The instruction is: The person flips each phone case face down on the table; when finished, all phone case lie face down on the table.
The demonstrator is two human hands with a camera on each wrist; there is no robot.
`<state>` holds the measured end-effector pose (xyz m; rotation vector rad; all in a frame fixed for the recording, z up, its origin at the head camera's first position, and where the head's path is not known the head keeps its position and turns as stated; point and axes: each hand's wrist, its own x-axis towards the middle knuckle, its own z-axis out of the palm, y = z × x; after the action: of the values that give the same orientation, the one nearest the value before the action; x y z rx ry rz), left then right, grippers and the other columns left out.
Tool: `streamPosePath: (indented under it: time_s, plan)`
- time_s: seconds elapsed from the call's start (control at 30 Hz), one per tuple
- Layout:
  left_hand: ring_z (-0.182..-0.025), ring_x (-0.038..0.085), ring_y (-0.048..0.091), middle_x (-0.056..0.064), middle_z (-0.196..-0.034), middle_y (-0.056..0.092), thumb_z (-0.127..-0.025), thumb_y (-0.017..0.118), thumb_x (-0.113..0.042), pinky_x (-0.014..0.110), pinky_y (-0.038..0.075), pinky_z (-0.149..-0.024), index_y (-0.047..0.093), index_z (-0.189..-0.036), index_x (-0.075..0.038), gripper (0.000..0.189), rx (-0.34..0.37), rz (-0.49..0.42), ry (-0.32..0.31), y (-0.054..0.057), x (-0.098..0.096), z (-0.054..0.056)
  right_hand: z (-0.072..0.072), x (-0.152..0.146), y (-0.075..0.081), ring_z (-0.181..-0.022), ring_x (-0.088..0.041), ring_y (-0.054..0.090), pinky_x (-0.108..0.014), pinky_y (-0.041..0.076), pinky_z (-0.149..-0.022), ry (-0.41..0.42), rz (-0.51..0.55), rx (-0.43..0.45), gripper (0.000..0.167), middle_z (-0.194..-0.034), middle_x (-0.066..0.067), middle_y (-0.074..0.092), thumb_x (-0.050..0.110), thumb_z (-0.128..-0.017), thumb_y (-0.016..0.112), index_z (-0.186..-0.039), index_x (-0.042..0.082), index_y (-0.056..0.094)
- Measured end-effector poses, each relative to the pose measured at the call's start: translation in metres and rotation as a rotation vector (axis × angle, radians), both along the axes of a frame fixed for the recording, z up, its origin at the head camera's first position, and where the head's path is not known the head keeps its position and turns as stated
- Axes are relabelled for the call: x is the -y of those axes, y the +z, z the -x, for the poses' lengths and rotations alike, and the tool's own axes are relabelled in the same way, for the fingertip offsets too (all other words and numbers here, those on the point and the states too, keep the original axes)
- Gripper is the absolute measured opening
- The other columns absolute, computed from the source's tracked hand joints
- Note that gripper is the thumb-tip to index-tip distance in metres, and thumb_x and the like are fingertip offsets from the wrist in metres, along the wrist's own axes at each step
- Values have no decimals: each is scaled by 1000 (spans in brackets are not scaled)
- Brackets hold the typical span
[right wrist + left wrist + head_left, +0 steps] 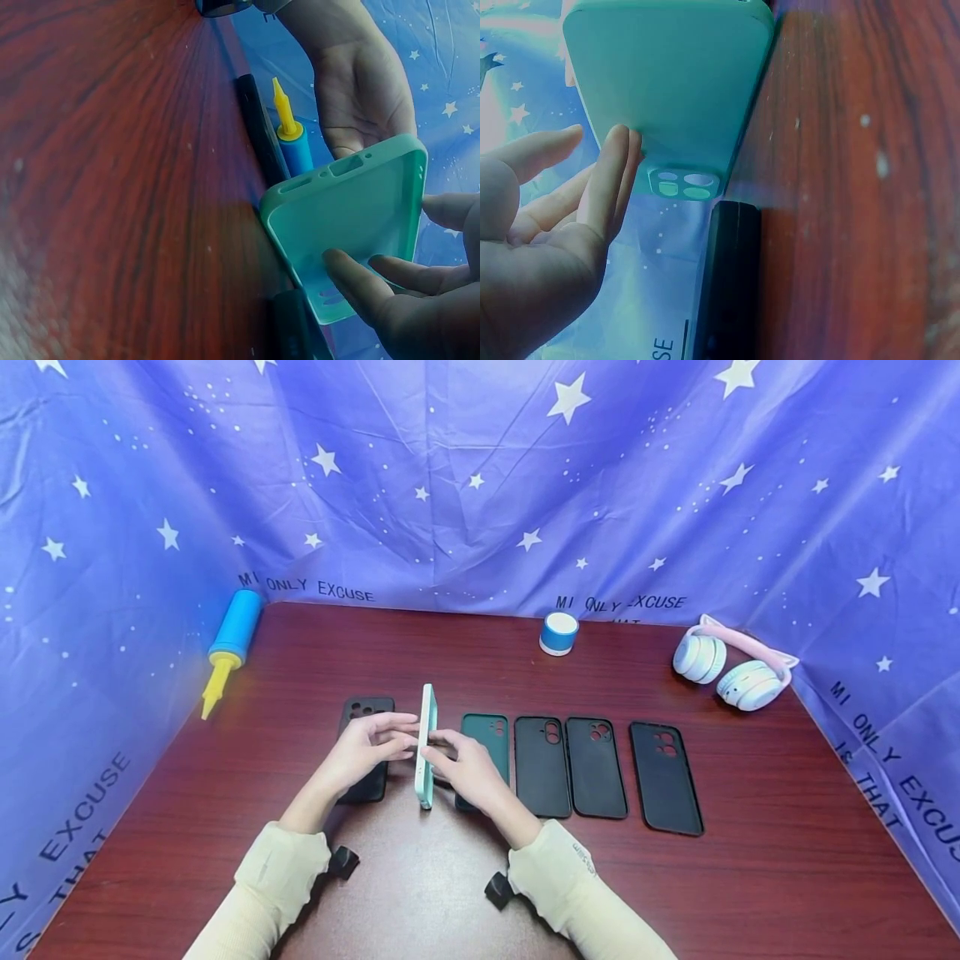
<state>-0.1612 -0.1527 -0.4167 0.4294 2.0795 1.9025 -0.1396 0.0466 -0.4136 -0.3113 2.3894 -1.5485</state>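
A mint-green phone case (426, 752) stands on its long edge between the two hands, hollow side toward the right. The left hand (360, 752) is at its back; in the left wrist view straight fingers (609, 176) touch the back near the camera cutouts, thumb held apart. My right hand (468, 768) pinches the case (352, 206), with the thumb at its upper rim and fingers against the inside. Below the left hand lies a black phone case (371, 787). A dark green phone case (483, 727) is partly hidden by the right hand.
Further right lie black phone cases: one (542, 768), another beside it (597, 768), and a third (665, 777) set apart. At the back are a blue-and-white cylinder (558, 635) and cat-ear headphones (738, 664). A blue-and-yellow hand pump (234, 631) lies at the left edge.
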Motion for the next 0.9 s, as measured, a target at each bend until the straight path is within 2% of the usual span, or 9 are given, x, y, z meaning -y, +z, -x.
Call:
streamPosePath:
  time_s: [0.17, 0.33, 0.47, 0.53, 0.63, 0.73, 0.9]
  plan:
    - [-95, -2, 66, 36, -132, 52, -95, 56, 0, 27, 58, -86, 45, -135, 15, 44, -8, 0, -8, -1, 0, 0, 1, 0, 0, -113, -24, 66, -38, 55, -94, -13, 38, 12, 49, -126, -13, 66, 36, -96, 58, -135, 7, 55]
    - [-95, -2, 66, 37, -133, 50, -95, 55, 1, 27, 58, -85, 45, -134, 16, 43, -21, 4, -26, -2, -1, 0, 2, -1, 1, -117, -25, 63, -42, 52, -99, -19, 53, 26, 46, -127, -14, 65, 31, -98, 57, -136, 6, 54]
    - [-95, -1, 66, 38, -134, 49, -95, 53, 2, 26, 58, -85, 44, -133, 18, 43, -21, 32, -41, -3, 0, 0, 3, -1, 4, -119, -28, 62, -40, 51, -100, -17, 122, 52, 42, -127, -18, 64, 21, -98, 55, -136, 2, 53]
    - [-98, 5, 67, 37, -133, 50, -95, 54, 2, 26, 58, -85, 45, -133, 18, 43, -11, 51, -44, -2, 1, 0, 4, -1, 4, -119, -29, 62, -38, 53, -98, -14, 161, 65, 41, -128, -20, 63, 17, -98, 54, -136, 1, 52]
    - [-107, 23, 67, 36, -131, 52, -95, 55, -1, 28, 58, -86, 46, -133, 18, 43, 4, 98, -47, -2, 1, 0, 5, -2, 5, -120, -30, 61, -36, 54, -96, -4, 215, 88, 41, -130, -21, 62, 14, -98, 52, -137, -1, 51]
    - [-115, 39, 62, 35, -131, 53, -96, 55, -4, 32, 58, -88, 46, -133, 16, 44, 29, 151, -43, -2, 1, -1, 6, -5, 5, -122, -31, 59, -36, 54, -96, 15, 265, 115, 43, -133, -22, 59, 12, -98, 51, -139, -2, 48]
    - [-117, 40, 60, 33, -134, 52, -97, 55, -8, 36, 58, -89, 46, -134, 15, 45, 56, 256, -29, -1, -2, -3, 9, -10, 4, -126, -34, 56, -38, 54, -97, 57, 344, 172, 45, -139, -25, 53, 9, -100, 48, -142, -4, 42]
